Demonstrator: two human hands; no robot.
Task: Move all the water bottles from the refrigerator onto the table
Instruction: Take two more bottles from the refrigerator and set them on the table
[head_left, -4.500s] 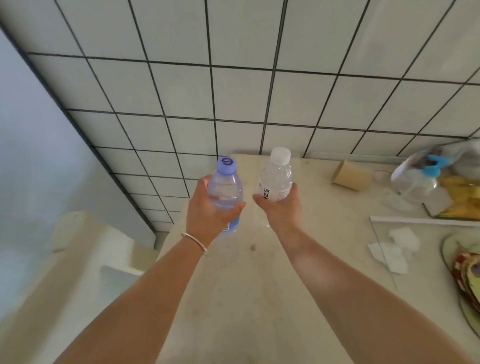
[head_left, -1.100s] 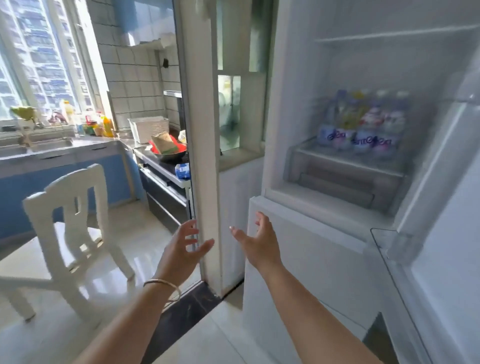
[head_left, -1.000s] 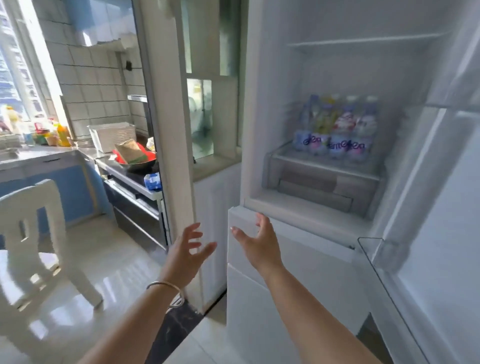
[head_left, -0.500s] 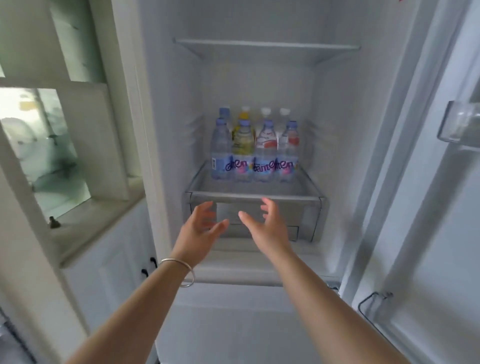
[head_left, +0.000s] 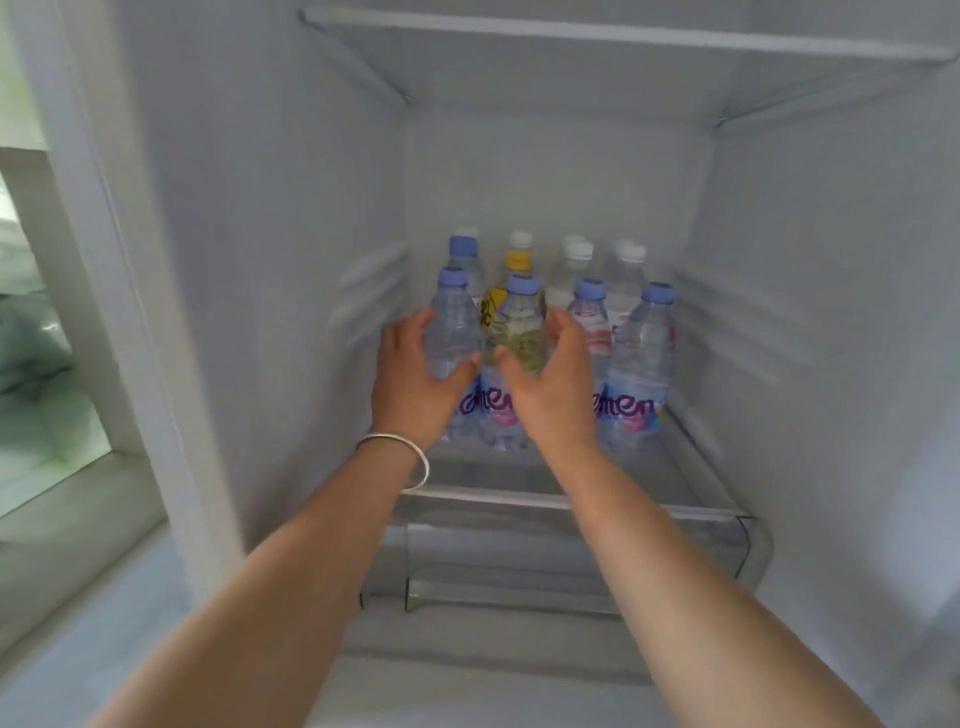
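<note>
Bottles (head_left: 550, 332) are standing in a tight cluster on the glass shelf (head_left: 571, 501) inside the refrigerator (head_left: 270, 260), and we are reaching in for the next pair. We are judging this as the pickup step of another trip, with many bottles left to move. Our left hand (head_left: 410, 376) is wrapping around the front left bottle (head_left: 454, 338), thumb across its front and fingers at its far side; whether that grip is firm yet we cannot tell. Our right hand (head_left: 550, 379) is cupping the second front bottle (head_left: 519, 338), fingers spread around it but not visibly clamped. Both arms are stretching forward side by side, hands close together, a bangle (head_left: 410, 457) showing on the left wrist. Next we are likely needing to close both grips and lift straight up, clear of the neighbouring bottles, before turning toward the table, which is out of view.
</note>
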